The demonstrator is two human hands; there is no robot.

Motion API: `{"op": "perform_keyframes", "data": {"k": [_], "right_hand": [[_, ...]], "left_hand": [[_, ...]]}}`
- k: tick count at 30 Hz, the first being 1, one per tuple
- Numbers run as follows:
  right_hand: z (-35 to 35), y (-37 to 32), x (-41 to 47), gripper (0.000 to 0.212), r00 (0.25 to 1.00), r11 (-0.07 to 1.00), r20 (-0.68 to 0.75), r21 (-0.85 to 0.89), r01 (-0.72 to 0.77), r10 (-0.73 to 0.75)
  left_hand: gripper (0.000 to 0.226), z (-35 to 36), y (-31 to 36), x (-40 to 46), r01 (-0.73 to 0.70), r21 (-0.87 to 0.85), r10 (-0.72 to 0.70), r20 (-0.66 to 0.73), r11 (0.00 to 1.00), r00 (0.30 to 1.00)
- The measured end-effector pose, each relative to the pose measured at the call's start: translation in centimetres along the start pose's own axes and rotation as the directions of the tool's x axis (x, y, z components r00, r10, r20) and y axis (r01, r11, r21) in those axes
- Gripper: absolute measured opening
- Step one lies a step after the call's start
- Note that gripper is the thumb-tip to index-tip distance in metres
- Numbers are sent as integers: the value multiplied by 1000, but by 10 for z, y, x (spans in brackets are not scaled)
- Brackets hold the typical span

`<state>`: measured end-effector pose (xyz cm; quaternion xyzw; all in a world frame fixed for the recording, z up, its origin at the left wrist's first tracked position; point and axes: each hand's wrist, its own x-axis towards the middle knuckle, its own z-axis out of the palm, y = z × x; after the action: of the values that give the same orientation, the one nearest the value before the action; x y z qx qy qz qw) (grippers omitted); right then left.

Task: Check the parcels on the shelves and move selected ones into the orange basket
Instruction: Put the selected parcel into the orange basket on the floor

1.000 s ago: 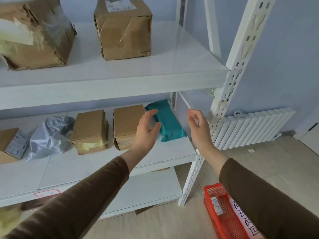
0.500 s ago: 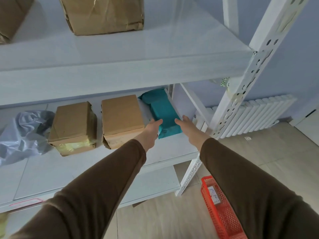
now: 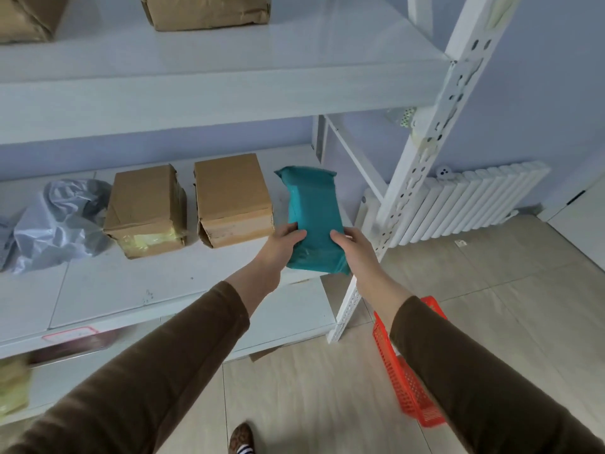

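A teal plastic-wrapped parcel point(image 3: 312, 211) is held over the right end of the middle shelf point(image 3: 170, 283), its near end past the shelf's front edge. My left hand point(image 3: 283, 245) grips its left side and my right hand point(image 3: 355, 245) grips its right side. Two brown cardboard boxes point(image 3: 145, 208) point(image 3: 230, 196) and a crumpled grey plastic bag point(image 3: 55, 224) stay on the same shelf to the left. The orange basket point(image 3: 407, 381) stands on the floor at lower right, partly hidden behind my right sleeve.
The top shelf point(image 3: 212, 90) carries two more cardboard boxes point(image 3: 206, 9), cut off by the frame. A white perforated upright point(image 3: 422, 165) stands just right of the parcel. A white radiator point(image 3: 471, 201) lines the wall. A lower shelf point(image 3: 284, 322) sits beneath; my shoe point(image 3: 240, 439) shows below.
Both hands reached in from apart, closed on the teal parcel's near end, and have drawn it forward off the back of the shelf toward me.
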<state>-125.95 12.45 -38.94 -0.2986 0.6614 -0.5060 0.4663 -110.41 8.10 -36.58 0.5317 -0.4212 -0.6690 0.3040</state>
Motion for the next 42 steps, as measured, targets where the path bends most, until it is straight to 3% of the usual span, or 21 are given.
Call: {"op": "perform_keyframes", "data": {"k": [2, 5, 8, 10, 12, 15, 18, 21, 26, 29, 31, 34, 36, 38, 40, 42], "right_hand": [[-10, -1, -31, 20, 999, 991, 36, 131, 29, -34], [-25, -5, -78, 24, 987, 944, 147, 330, 17, -69], [-40, -4, -114, 33, 977, 911, 203, 411, -29, -60], [-46, -1, -131, 34, 976, 908, 209, 417, -33, -61], [-48, 2, -147, 31, 975, 931, 196, 363, 27, -104], [-42, 3, -172, 41, 945, 959, 169, 86, 268, -279], [-34, 5, -195, 65, 834, 808, 201, -213, 550, -514], [-27, 3, -215, 71, 732, 616, 285, -402, 677, -619], [-27, 5, -224, 60, 658, 517, 354, -418, 747, -665], [-33, 14, -217, 55, 706, 611, 250, -365, 703, -663], [-37, 19, -211, 62, 808, 768, 191, -252, 589, -557], [-41, 24, -196, 65, 910, 913, 199, -121, 391, -363], [-43, 28, -184, 65, 958, 981, 217, 0, 194, -189], [-46, 36, -172, 83, 968, 982, 248, 186, -22, -26], [-51, 40, -164, 94, 951, 933, 303, 323, -157, 55], [-56, 42, -159, 91, 934, 872, 352, 437, -220, 59]], "left_hand": [[24, -3, -9, -27, -40, -19, 41, 26, 999, 999], [6, -8, -19, -76, -113, -185, 133, 98, 976, 986], [11, -13, -27, -116, -147, -273, 191, 143, 951, 971], [28, -14, -30, -138, -168, -275, 216, 155, 947, 964], [48, -14, -36, -153, -152, -277, 198, 147, 949, 969], [59, -11, -47, -167, -86, -344, 144, 147, 935, 979], [49, -10, -55, -172, 19, -451, 70, 180, 892, 981], [50, -10, -62, -179, 135, -498, -13, 241, 857, 971], [52, -12, -73, -180, 82, -483, 46, 247, 872, 968], [48, -15, -73, -179, -102, -407, 188, 176, 908, 966], [42, -15, -74, -180, -249, -315, 301, 129, 916, 945], [29, -11, -77, -180, -416, -38, 418, 97, 909, 903], [32, -9, -84, -177, -526, 254, 518, 103, 812, 849], [39, -10, -93, -173, -628, 556, 678, 148, 545, 720], [43, -10, -100, -172, -650, 706, 772, 237, 281, 590], [43, -11, -105, -169, -628, 766, 795, 294, 136, 531]]}}
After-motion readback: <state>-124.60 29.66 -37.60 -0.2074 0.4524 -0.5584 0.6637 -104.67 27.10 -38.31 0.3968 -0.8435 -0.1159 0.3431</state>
